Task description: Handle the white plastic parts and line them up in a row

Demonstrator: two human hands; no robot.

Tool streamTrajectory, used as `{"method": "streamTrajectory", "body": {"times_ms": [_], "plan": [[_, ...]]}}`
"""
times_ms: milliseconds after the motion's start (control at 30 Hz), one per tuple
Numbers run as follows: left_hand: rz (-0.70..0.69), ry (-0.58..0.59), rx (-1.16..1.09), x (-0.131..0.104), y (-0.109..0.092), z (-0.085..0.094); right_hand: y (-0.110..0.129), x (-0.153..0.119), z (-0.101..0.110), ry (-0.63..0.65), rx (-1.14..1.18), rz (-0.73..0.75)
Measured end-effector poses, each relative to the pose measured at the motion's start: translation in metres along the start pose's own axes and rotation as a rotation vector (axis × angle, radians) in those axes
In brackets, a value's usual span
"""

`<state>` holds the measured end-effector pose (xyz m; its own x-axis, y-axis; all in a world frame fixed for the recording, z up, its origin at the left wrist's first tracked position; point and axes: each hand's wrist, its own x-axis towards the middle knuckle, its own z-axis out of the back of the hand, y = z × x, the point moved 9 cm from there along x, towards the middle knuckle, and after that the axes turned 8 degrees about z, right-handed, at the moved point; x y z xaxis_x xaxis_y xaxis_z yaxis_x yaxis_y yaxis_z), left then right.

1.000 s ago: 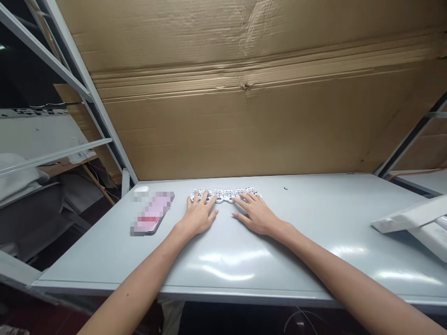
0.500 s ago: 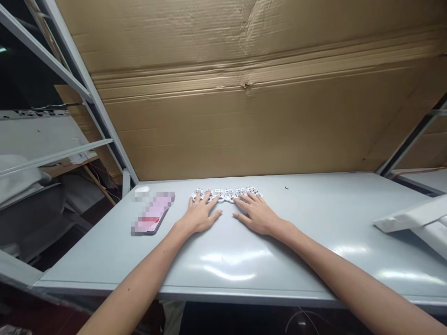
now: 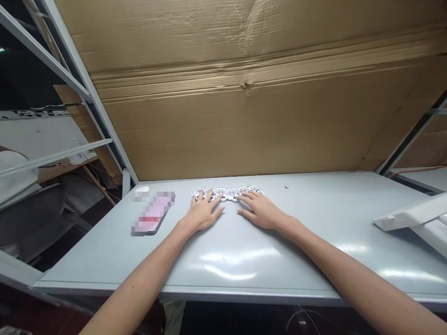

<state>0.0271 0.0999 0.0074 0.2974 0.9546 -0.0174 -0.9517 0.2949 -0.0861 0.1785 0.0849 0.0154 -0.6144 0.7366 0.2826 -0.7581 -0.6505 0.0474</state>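
Observation:
Several small white pieces with openings and dark marks (image 3: 232, 194) lie side by side in a row on the grey table (image 3: 223, 242); their kind is too small to make out. My left hand (image 3: 201, 214) lies open over the left end of the row, fingers spread and fingertips on the pieces. Over the right end rests my right hand (image 3: 261, 209), also open, its fingers partly covering the pieces there. Between the two hands the middle pieces show uncovered. Both thumbs point inward, apart from each other.
A pink phone-like slab (image 3: 153, 214), partly blurred out, lies left of my hands, with a small white object (image 3: 142, 191) behind it. White foam-like strips (image 3: 412, 216) sit at the right. A cardboard sheet (image 3: 244, 130) stands along the back; a metal frame post (image 3: 104, 111) rises at left.
Both hands and the row of white pieces have shifted slightly to the right. The right hand's fingers are a little more drawn together.

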Motion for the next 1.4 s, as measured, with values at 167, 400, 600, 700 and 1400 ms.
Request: {"method": "streamTrajectory", "body": {"times_ms": [167, 400, 600, 700, 1400], "plan": [[0.007, -0.003, -0.020, 0.003, -0.001, -0.001, -0.002, 0.000, -0.001, 0.013, 0.000, -0.023], [0.014, 0.010, -0.040, 0.005, -0.004, -0.001, -0.006, 0.001, 0.000, 0.010, 0.016, -0.034], [-0.009, -0.006, -0.059, 0.006, -0.006, -0.001, -0.010, 0.000, 0.001, 0.005, 0.040, -0.035], [-0.019, -0.030, -0.080, 0.007, -0.006, -0.001, -0.010, 0.000, 0.001, -0.002, 0.047, -0.027], [-0.418, -0.181, -0.123, -0.025, -0.047, 0.021, 0.038, -0.005, 0.014, 0.045, 0.241, 0.217]]}}
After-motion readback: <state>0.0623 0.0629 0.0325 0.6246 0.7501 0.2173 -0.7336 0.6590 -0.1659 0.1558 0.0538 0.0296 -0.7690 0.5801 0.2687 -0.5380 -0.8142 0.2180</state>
